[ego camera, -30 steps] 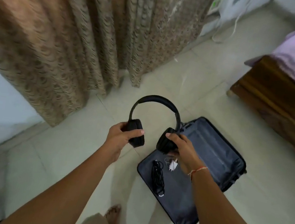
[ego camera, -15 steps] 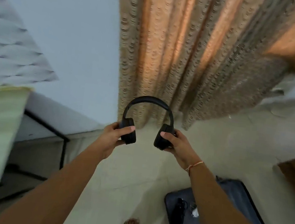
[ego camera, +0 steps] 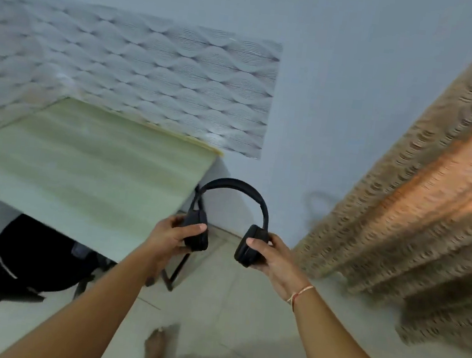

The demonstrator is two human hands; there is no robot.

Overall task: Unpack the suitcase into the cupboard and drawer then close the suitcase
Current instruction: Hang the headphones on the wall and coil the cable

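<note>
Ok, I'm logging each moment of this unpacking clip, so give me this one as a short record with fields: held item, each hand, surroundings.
held item: black over-ear headphones, headband up, held in the air
left hand: grips the left earcup
right hand: grips the right earcup; thread bracelet on the wrist
nearby left: pale green wood-grain table, black chair below it
nearby right: brown patterned curtain
suitcase: not in view

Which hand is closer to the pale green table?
Left. The left hand holds one earcup of the headphones right at the edge of the table. The right hand holds the other earcup, farther from it, toward the curtain.
</note>
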